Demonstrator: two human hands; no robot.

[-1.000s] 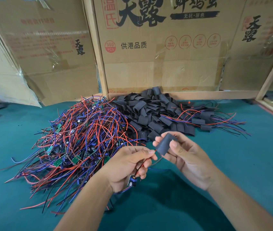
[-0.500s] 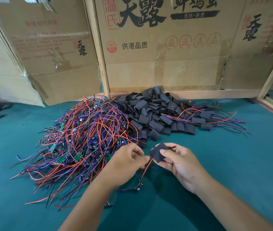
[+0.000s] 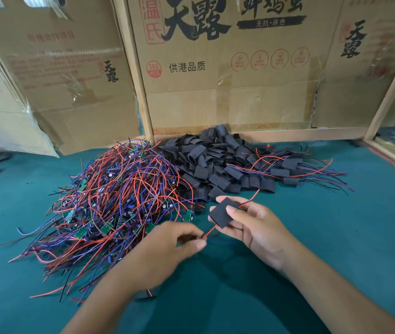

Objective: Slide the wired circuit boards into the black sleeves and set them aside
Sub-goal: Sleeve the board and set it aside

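Right hand (image 3: 259, 225) pinches a black sleeve (image 3: 223, 213), thumb flat on top, fingers curled underneath, the sleeve held flat and tilted above the green table (image 3: 336, 237). A red wire (image 3: 212, 229) comes out of the sleeve's near end and runs down-left to the left hand (image 3: 177, 242), where thumb and forefinger are closed together on it, right at the tips. Out the sleeve's far end, more red wire (image 3: 252, 195) pokes up and to the right, with a thin dark strand beside it. Whether a board sits inside the sleeve, I cannot tell. Both hands hover over the table, close together, the wire stretched between them.

Moving outward: just beyond the right hand's fingertips lies the sleeve pile (image 3: 215, 162), a heap of loose black sleeves against the wooden rail (image 3: 288, 136) at the back. To the right of that heap, finished pieces (image 3: 288, 172) lie with red and blue wires trailing off to the right. Left of the hands sprawls the wire tangle (image 3: 119, 201), red and blue leads with small green boards showing through, touching the sleeve pile along its right side. A short dark and red piece (image 3: 148, 295) lies on the table by the left forearm. Behind it all stand cardboard boxes (image 3: 215, 68) printed with black characters and taped over
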